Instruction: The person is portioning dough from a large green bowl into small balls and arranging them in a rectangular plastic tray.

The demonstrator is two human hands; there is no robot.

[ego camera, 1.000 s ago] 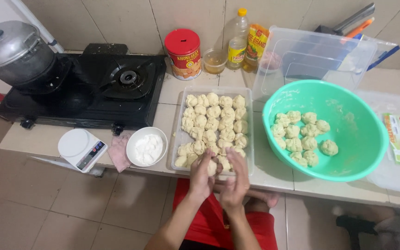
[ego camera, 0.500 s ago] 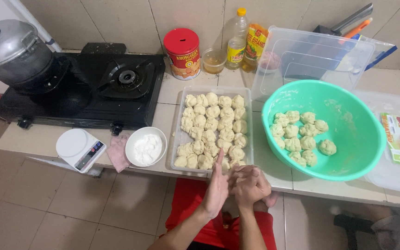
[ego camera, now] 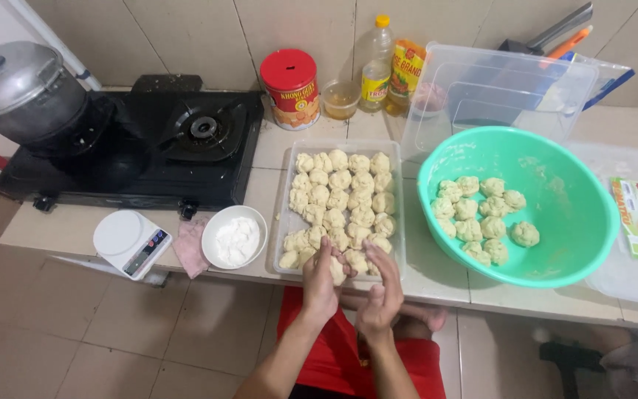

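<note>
My left hand (ego camera: 322,281) and right hand (ego camera: 379,294) cupped together at counter (ego camera: 437,288) edge, pressing dough piece (ego camera: 339,270) between palms, fingers loosely curled. Just beyond, clear tray (ego camera: 286,193) packed with dough balls. White bowl of flour (ego camera: 236,236) left, scale (ego camera: 131,242) further left. Green basin (ego camera: 585,214) with more balls right. Stove (ego camera: 149,148), pot (ego camera: 20,89) far back.
</note>
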